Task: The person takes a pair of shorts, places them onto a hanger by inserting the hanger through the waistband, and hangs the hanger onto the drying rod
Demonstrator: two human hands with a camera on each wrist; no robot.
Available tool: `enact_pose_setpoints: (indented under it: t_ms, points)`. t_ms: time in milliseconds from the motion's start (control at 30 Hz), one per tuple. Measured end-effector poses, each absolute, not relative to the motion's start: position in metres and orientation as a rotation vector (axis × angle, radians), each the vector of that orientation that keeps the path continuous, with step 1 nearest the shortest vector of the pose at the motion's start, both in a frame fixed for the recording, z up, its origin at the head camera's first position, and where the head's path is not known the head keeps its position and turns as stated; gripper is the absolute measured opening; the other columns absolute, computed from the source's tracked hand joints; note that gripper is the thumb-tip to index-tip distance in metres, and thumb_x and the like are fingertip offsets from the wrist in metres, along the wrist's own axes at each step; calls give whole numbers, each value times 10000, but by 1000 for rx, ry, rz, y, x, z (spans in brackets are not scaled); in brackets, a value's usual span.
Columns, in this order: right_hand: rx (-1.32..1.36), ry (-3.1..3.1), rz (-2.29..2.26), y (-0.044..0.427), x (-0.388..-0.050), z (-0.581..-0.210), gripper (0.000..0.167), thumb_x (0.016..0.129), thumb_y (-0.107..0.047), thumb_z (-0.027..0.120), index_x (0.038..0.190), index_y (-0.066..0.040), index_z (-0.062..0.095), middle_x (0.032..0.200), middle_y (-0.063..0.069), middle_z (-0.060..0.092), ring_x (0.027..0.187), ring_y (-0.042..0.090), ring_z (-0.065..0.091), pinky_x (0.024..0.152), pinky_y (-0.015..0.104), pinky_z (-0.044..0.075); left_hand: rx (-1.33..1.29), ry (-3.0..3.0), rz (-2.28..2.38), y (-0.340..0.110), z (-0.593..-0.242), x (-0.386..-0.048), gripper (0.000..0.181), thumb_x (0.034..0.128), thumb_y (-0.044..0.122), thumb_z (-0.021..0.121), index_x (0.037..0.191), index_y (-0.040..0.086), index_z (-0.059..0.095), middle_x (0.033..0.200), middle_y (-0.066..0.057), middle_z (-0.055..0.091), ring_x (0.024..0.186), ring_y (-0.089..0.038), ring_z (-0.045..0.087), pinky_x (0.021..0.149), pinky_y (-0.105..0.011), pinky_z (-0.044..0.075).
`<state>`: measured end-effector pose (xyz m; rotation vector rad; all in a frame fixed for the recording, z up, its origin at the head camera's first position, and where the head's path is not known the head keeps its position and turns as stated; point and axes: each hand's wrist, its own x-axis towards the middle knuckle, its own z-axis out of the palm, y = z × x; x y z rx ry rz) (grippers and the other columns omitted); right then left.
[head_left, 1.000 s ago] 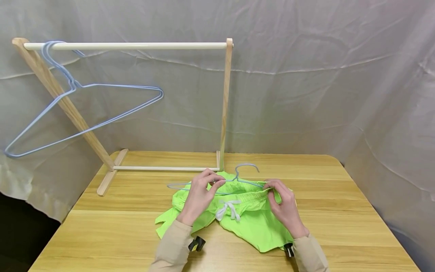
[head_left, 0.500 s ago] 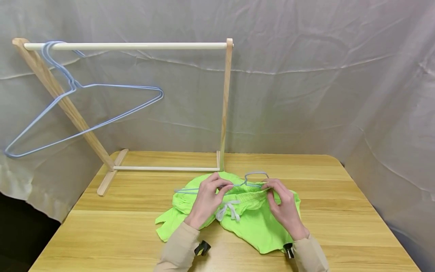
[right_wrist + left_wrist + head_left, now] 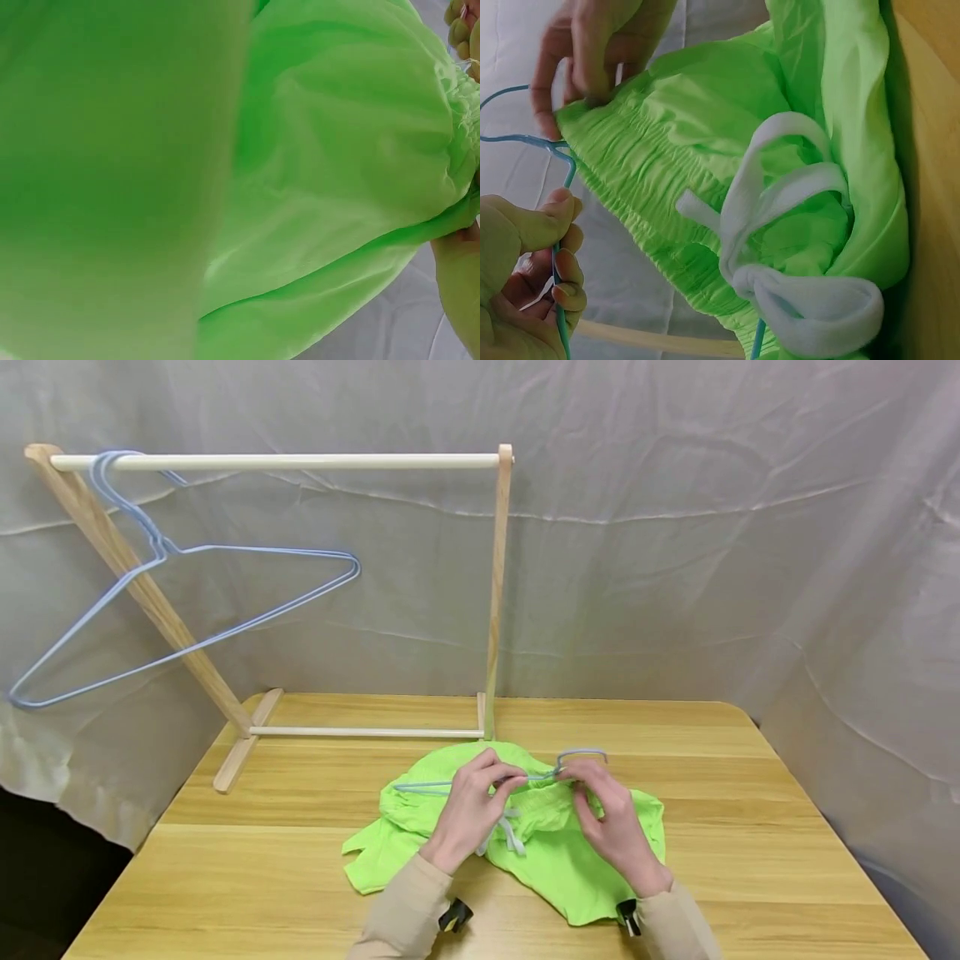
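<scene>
The rack [image 3: 315, 462] (hangers [image 3: 157, 542] at its left) stands on the table [image 3: 750, 827], behind and left of the shorts [image 3: 558, 877].

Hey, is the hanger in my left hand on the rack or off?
Off: the left hand pinches the blue hanger near the green waistband, its hook well below the white top rail.

Most space is filled by a thin, bright-green fabric garment [image 3: 337, 150], blurred where nearest. Its gathered edge [image 3: 463, 112] is touched by the bare right-hand grip [image 3: 459, 277]; the bare left-hand grip [image 3: 462, 31] is partly seen nearby, with pale grey sheeting [image 3: 382, 322] behind.
</scene>
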<state>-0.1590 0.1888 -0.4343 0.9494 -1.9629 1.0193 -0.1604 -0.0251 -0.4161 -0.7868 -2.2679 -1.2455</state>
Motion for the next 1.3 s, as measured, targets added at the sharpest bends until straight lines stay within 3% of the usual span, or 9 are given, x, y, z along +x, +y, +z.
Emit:
enact_pose_setpoints:
  t_ms: [333,467,600,733,800,933,1067,1200,1300]
  points:
    - [894,-2069,1007,188,-156,-436,400,809,183,610,1202,105,606,1084,206,712,933,272,695,959,120,494,-735,-2272,-1249,-22,-417,-158,99,896,107,721,939,41,781,731,22,532,672,-40,499,592,-140,414]
    - [910,-2090,981,188,-157,-439,320,824,144,647,1135,70,668,977,153,733,820,219,690,873,106,513,-775,-2290,-1262,-22,-418,-158,110,910,107,708,959,38,778,766,1,568,702,-59,533,615,-150,455]
    - [891,-2082,1008,189,-159,-441,215,833,163,648,1008,48,694,855,132,711,699,160,635,722,107,522,-852,-2293,-1271,-22,-418,-158,176,927,94,693,1087,38,739,938,-42,677,863,-130,644,764,-219,556]
    - [793,-2032,1023,191,-160,-441,220,808,205,647,964,58,695,821,148,707,660,161,628,661,110,520,-945,-2207,-1240,-23,-415,-158,235,925,96,704,1155,51,689,1081,-70,717,1015,-180,682,912,-276,567]
    - [724,-2001,1013,192,-161,-439,223,802,220,640,956,67,694,802,151,703,629,149,611,630,105,508,-999,-2181,-1232,-24,-413,-158,196,927,108,709,1115,53,695,1039,-63,736,964,-165,700,887,-240,569]
    - [587,-1957,995,196,-161,-437,209,813,214,635,961,82,701,811,186,713,670,186,644,711,98,524,-1093,-2334,-1258,-32,-411,-160,143,973,130,657,1050,33,729,949,-75,773,821,-101,705,783,-174,560]
    - [515,-1939,1011,197,-161,-436,183,826,199,639,955,86,704,805,197,710,665,157,632,705,103,523,-1015,-2700,-1144,-47,-411,-164,218,1017,171,592,1094,41,749,1014,-81,784,750,-73,647,814,-240,572]
    - [489,-1935,1028,197,-161,-435,171,832,189,639,954,90,705,786,184,706,622,117,595,622,118,515,-960,-2930,-991,-60,-415,-167,289,1024,188,574,1228,17,686,1221,-125,732,1007,-211,715,1000,-403,550]
    - [468,-1930,1013,197,-161,-436,186,818,191,649,960,87,711,799,185,716,642,152,624,662,116,528,-970,-3016,-971,-63,-419,-167,379,1039,218,545,1349,5,595,1407,-173,612,1316,-329,583,1122,-486,452]
